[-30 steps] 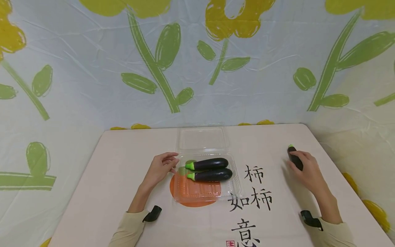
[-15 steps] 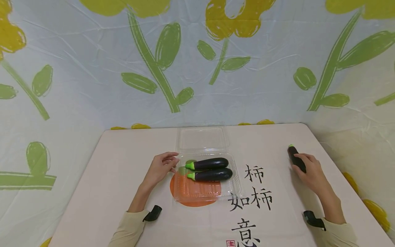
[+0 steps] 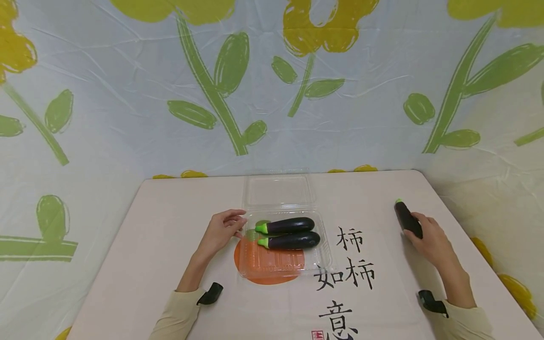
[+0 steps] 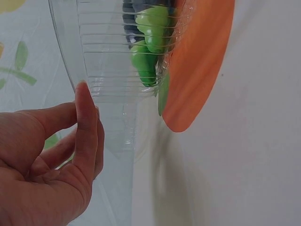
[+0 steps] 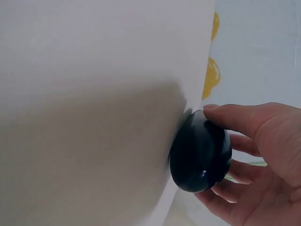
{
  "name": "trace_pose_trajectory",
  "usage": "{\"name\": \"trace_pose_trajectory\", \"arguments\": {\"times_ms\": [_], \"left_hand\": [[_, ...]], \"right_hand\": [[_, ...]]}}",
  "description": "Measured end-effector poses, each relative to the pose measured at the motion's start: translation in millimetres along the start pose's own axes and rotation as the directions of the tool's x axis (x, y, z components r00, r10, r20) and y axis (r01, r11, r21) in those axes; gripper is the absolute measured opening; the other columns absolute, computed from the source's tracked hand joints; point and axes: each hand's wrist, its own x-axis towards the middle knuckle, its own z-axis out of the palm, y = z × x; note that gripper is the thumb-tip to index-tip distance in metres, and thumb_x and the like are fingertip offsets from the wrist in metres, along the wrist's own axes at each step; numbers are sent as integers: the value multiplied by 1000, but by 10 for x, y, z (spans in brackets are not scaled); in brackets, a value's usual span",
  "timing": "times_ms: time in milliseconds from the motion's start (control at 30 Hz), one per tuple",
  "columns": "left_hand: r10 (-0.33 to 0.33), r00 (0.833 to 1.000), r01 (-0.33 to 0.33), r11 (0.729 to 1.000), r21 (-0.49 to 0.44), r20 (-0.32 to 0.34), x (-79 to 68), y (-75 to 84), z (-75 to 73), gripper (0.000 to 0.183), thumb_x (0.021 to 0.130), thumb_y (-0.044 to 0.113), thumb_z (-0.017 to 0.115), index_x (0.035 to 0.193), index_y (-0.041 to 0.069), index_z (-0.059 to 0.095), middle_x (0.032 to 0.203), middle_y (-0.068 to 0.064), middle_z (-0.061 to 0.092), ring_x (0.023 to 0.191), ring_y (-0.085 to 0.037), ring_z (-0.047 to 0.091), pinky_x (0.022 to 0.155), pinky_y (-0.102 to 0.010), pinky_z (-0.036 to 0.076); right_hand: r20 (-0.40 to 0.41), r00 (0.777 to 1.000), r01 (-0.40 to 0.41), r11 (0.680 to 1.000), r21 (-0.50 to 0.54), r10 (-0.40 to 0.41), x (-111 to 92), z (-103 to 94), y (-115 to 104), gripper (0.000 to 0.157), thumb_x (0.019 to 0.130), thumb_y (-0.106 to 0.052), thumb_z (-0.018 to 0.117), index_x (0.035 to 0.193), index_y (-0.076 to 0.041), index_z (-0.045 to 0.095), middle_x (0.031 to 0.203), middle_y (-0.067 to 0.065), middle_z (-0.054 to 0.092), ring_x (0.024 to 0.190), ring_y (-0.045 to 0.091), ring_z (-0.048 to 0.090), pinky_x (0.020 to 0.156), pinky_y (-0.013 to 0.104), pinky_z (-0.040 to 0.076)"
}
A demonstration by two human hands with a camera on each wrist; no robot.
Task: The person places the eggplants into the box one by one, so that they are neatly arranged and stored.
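Observation:
A clear plastic clamshell container (image 3: 272,264) lies with its lid (image 3: 278,191) folded back toward the wall. Inside, two eggplants (image 3: 293,240) lie side by side, their green stem ends toward the left. My left hand (image 3: 221,231) stays at the container's left side, fingers loosely bent; in the left wrist view a fingertip (image 4: 82,92) meets the rim. At the table's right, my right hand (image 3: 431,238) holds a third eggplant (image 3: 407,218) near its blunt end, stem pointing away. The right wrist view shows the thumb over that end (image 5: 200,153) and fingers on its other side.
The pale table cover (image 3: 191,198) bears an orange printed shape (image 3: 272,281) partly beneath the container, and black written characters (image 3: 361,274) between the hands. Behind stands a fabric wall (image 3: 340,141) with flower prints. The table's right edge (image 3: 459,229) runs close beside my right hand.
My right hand has drawn back slightly toward the lower right, nearer the blunt end, and more of the eggplant shows. My left hand and the container stay where they were.

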Motion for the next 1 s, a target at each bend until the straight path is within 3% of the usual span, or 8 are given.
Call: {"name": "trace_pose_trajectory", "arguments": {"times_ms": [133, 233, 400, 833, 1000], "left_hand": [[-7, 1000, 7, 1000, -7, -4, -6, 17, 1, 38, 100, 8, 68, 133, -10, 61, 108, -26, 65, 81, -33, 67, 72, -44, 64], [-7, 1000, 7, 1000, -9, -6, -5, 26, -3, 37, 100, 8, 68, 132, -9, 62, 108, -26, 65, 81, -33, 67, 73, -45, 64], [2, 1000, -2, 1000, -4, -4, -6, 32, -9, 37, 100, 8, 67, 132, -10, 61, 108, -27, 65, 78, -30, 68, 73, -45, 64], [-25, 1000, 25, 1000, 8, 2, -5, 53, 21, 35, 102, 0, 61, 133, -14, 57, 110, -35, 63, 83, -44, 67, 78, -56, 60], [-17, 1000, 17, 1000, 0, 2, -13, 50, 11, 36, 101, 4, 64, 134, -11, 59, 111, -32, 64, 84, -42, 67, 76, -51, 62]], "right_hand": [[31, 996, -86, 996, -38, 87, -21, -43, -36, 55, 95, -11, 71, 135, 15, 43, 124, 46, 46, 103, 62, 52, 76, 73, 47], [15, 994, -104, 993, -51, 105, -31, -48, -59, 54, 93, -12, 73, 132, 15, 46, 123, 46, 49, 101, 60, 53, 74, 71, 48], [-14, 997, -74, 996, -46, 74, -23, -35, -91, 51, 91, -7, 74, 129, 16, 49, 121, 45, 52, 101, 59, 54, 74, 70, 48], [-59, 998, 16, 1000, -9, -16, -23, -55, -272, 50, 86, -1, 75, 129, 16, 53, 121, 42, 55, 98, 54, 56, 74, 68, 50], [-77, 995, 61, 998, -10, -62, -36, -87, -375, 51, 84, 2, 77, 128, 15, 54, 118, 42, 56, 92, 53, 59, 70, 66, 51]]}}
